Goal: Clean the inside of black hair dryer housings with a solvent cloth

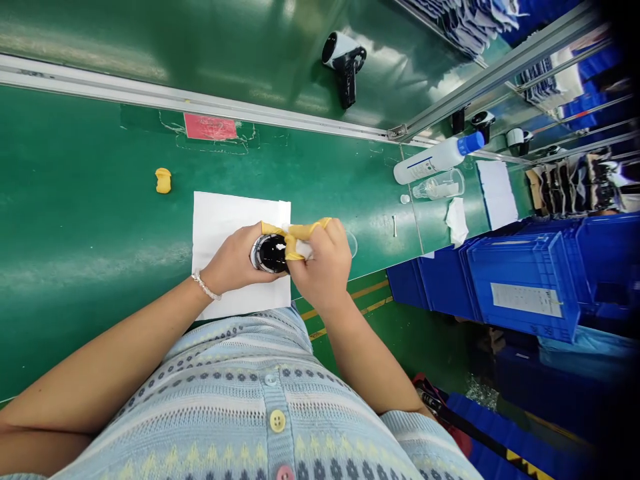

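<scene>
Left hand (233,260) grips a glossy black disc (270,253) by its chrome rim (253,253), over white paper (215,227) on the green counter (75,200). Right hand (325,263) pinches a wipe (303,250) against the face. Disc looks stiff, slippery, fragile; hold by rim.

Looking forward and down from head height, close above the knitted sweater (240,373), onto the left hand (233,261) and right hand (323,267) near centre, taking in the green table (85,200) and, at right, blue crates (520,287).
</scene>
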Motion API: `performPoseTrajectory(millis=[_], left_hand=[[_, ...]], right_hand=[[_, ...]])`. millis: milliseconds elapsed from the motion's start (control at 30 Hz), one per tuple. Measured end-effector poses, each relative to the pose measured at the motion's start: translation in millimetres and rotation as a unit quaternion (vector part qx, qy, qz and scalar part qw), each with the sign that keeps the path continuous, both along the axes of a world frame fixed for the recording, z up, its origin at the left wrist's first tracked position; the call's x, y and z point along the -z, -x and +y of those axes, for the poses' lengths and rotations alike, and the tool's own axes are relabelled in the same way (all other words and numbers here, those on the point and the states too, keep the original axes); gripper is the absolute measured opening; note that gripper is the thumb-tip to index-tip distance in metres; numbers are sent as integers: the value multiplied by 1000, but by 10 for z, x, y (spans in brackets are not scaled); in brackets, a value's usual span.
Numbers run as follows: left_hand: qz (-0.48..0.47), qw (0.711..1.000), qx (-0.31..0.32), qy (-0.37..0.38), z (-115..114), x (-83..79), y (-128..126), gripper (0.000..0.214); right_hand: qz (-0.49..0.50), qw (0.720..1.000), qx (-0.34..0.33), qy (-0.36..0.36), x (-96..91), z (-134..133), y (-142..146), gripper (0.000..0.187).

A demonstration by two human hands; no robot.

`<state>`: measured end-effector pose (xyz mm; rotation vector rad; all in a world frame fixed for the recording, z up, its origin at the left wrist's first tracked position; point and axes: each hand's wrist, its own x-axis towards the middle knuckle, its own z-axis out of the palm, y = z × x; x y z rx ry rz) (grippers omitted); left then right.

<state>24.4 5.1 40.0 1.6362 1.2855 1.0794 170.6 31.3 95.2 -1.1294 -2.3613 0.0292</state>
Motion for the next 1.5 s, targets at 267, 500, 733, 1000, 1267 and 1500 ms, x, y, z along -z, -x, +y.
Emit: performPoseTrajectory(millis=[267,500,733,1000,1267,1500], left_hand=[[22,1000,-5,7,-10,26,7,41],[26,1000,-10,4,-11,15,1,39],[1,1000,-1,-24,-13,36,-3,43],[14,1000,-9,-20,-1,66,-3,47],[14,1000,-6,-23,5,39,-7,46],[19,1000,3,-17,9,48,-10,46]], right_hand=[[-36,999,22,4,3,-71,52,9],[-47,999,-13,-19,-38,-25,4,10],[-40,999,-7,-1,-149,-114,-207,13],[-62,998,-3,-31,-84,-116,-112,13],[-100,993,-10,-54,-133,-73,-100,16],[-122,991,-42,-28,-212,-152,-220,17]])
